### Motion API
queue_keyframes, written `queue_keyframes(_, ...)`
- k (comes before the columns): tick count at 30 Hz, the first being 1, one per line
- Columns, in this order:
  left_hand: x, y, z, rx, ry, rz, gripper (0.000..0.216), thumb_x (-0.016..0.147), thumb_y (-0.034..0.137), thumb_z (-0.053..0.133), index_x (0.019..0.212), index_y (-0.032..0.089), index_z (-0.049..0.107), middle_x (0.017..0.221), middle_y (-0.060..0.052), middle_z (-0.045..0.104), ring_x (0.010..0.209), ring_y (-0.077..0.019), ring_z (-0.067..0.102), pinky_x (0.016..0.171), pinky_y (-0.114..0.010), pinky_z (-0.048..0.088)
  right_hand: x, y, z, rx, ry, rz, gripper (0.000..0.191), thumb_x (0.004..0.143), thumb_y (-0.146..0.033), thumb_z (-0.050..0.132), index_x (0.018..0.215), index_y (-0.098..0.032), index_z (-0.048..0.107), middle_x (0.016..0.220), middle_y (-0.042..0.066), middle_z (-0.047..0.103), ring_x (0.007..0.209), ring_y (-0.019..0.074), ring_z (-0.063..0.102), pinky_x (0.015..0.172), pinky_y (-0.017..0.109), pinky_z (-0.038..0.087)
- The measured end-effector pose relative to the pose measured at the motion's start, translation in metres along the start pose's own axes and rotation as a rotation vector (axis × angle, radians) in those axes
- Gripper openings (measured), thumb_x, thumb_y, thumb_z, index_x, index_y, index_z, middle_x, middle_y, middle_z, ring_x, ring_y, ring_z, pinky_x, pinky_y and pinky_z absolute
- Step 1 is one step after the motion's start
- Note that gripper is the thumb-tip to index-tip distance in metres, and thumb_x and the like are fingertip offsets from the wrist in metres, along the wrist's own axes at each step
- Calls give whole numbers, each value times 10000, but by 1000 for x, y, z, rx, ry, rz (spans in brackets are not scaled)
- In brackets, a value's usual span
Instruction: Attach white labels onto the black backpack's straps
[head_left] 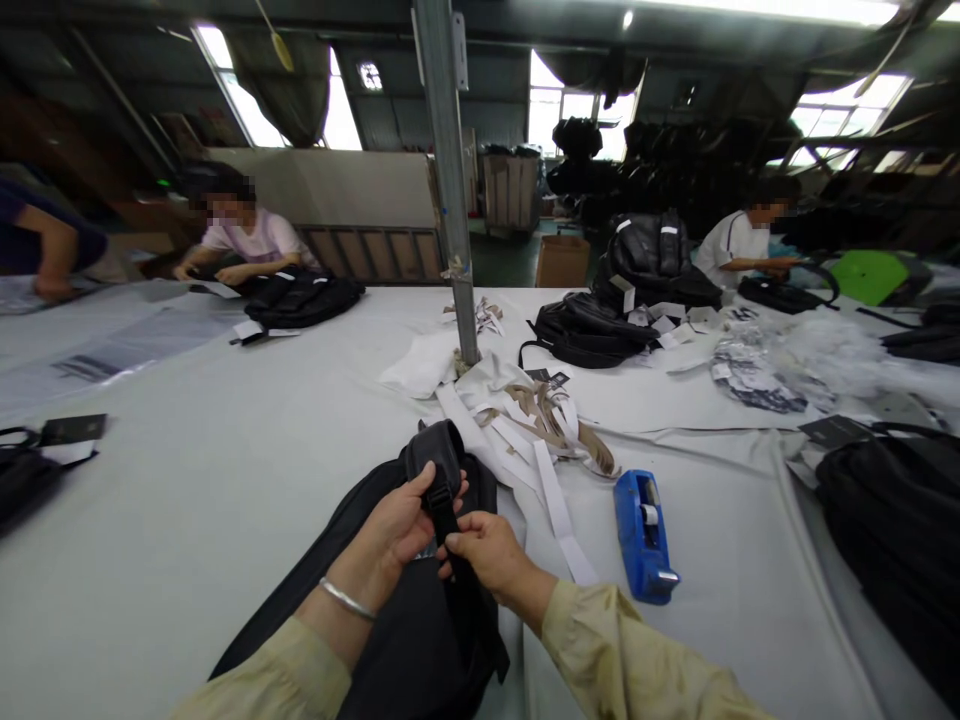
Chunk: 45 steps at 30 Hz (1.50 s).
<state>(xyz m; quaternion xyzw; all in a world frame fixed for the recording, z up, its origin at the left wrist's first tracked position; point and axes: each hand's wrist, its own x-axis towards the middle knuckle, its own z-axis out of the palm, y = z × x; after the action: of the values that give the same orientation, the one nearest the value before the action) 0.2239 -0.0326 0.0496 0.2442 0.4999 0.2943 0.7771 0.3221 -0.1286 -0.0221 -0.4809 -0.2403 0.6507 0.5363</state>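
Observation:
A black backpack point(409, 625) lies on the white-covered table right in front of me. My left hand point(401, 520) grips its padded black shoulder strap point(437, 455) just by the buckle, thumb on top. Close beside it, my right hand point(487, 550) pinches the black webbing point(444, 520) that runs down from that buckle. Both hands are closed, and the strap is lifted off the bag. The far fingers of my left hand are partly hidden behind the strap.
A blue tape dispenser point(643, 540) stands to my right. Beyond the bag, paper and brown strips point(551, 420) lie heaped near a metal post point(454, 180). More black backpacks point(592, 330) sit on the table. Co-workers point(251, 235) handle bags at the far side.

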Motion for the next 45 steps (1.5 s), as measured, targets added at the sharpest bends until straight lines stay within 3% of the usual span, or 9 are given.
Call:
queue_keyframes(5, 1, -1, 1, 29, -82, -72, 400, 965, 421, 502, 1037, 74, 686, 798, -132, 724, 371, -164, 518, 291, -290, 404, 16, -17, 9, -35, 64, -124, 429, 651, -521, 775, 805, -157, 608, 698, 27, 708, 588, 150, 654, 577, 272, 484)
queue_keyframes(12, 3, 4, 2, -4, -80, 2, 286, 966, 302, 536, 964, 58, 685, 817, -140, 726, 595, -169, 659, 530, -251, 566, 6, -5, 11, -32, 127, -57, 477, 620, -520, 792, 815, -144, 575, 706, 55, 717, 545, 160, 657, 503, 252, 458)
queue_keyframes(18, -3, 11, 6, 79, -175, -110, 442, 947, 491, 506, 989, 95, 697, 549, -39, 611, 260, -126, 337, 216, -248, 250, 8, -24, 23, -3, 136, -143, 416, 667, -504, 743, 801, -157, 559, 698, 41, 709, 509, 141, 628, 517, 263, 465)
queue_keyframes(24, -5, 24, 9, -27, -126, 82, 217, 960, 261, 549, 965, 78, 667, 870, -133, 734, 685, -196, 699, 590, -289, 599, -2, -15, 17, -90, 126, -102, 430, 620, -509, 760, 797, -156, 589, 709, 49, 716, 543, 162, 651, 541, 272, 461)
queue_keyframes(31, -14, 46, 22, -50, -132, 152, 235, 978, 237, 512, 988, 48, 652, 817, -146, 729, 640, -194, 694, 530, -265, 583, -10, -31, 23, -94, 53, -82, 343, 665, -431, 742, 837, -178, 586, 722, 18, 707, 595, 175, 669, 585, 297, 503)
queue_keyframes(36, -19, 55, 27, -47, -113, 191, 217, 981, 197, 495, 983, 41, 646, 780, -139, 725, 629, -192, 700, 486, -229, 561, -22, 6, 0, -314, 121, 128, 144, 705, -212, 677, 736, -185, 539, 618, -24, 652, 561, 145, 639, 540, 246, 474)
queue_keyframes(40, -24, 49, 27, -20, -106, 192, 209, 975, 185, 506, 963, 33, 649, 772, -146, 724, 598, -188, 692, 447, -218, 540, -25, 25, -12, -502, 191, 190, 173, 642, -75, 670, 754, -170, 579, 493, -75, 542, 431, 96, 509, 456, 209, 409)
queue_keyframes(43, -30, 48, 29, 3, -103, 187, 193, 965, 172, 519, 972, 32, 652, 780, -154, 728, 619, -191, 700, 432, -200, 527, -19, 24, -15, -562, 60, 203, 304, 605, -71, 713, 883, -177, 651, 491, -91, 539, 411, 98, 492, 439, 211, 425)
queue_keyframes(45, -35, 49, 29, 19, -95, 182, 188, 960, 173, 528, 989, 36, 653, 783, -159, 732, 632, -200, 706, 428, -200, 527, -12, 24, -15, -665, -50, 206, 210, 632, -96, 702, 822, -180, 669, 520, -80, 557, 427, 95, 516, 454, 209, 448)
